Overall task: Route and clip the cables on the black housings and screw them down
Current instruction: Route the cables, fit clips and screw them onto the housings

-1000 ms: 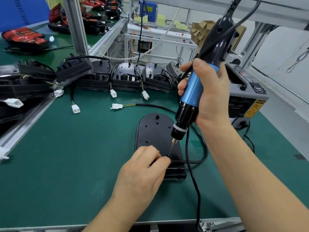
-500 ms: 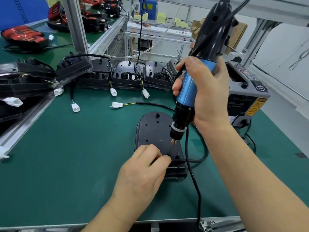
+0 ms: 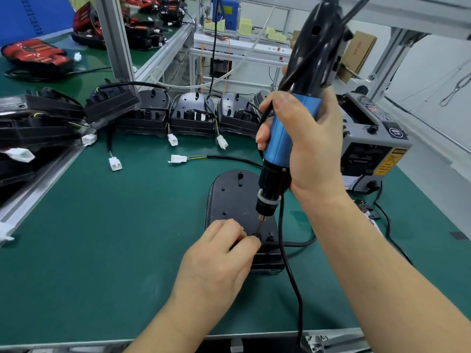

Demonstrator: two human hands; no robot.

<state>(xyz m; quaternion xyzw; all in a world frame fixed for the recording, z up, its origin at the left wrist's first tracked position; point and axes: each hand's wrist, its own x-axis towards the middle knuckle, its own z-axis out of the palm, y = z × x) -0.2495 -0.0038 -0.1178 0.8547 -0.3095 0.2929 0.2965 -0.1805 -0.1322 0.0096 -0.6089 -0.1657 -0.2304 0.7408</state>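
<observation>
My right hand (image 3: 305, 149) wraps the blue electric screwdriver (image 3: 279, 146), near upright so the bit meets the black housing (image 3: 229, 194) squarely at frame centre. My left hand (image 3: 219, 258) curls beside the tip, fingertips pinched to steady it — on what, I can't tell.

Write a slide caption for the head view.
Right hand holds a blue screwdriver on the black housing; left hand braces beside its bit.

One housing (image 3: 229, 197) is laid at the worktop's (image 3: 102, 250) centre; more housings (image 3: 193, 115) are ranged at twelve o'clock, a machine (image 3: 369, 138) at two o'clock.
</observation>
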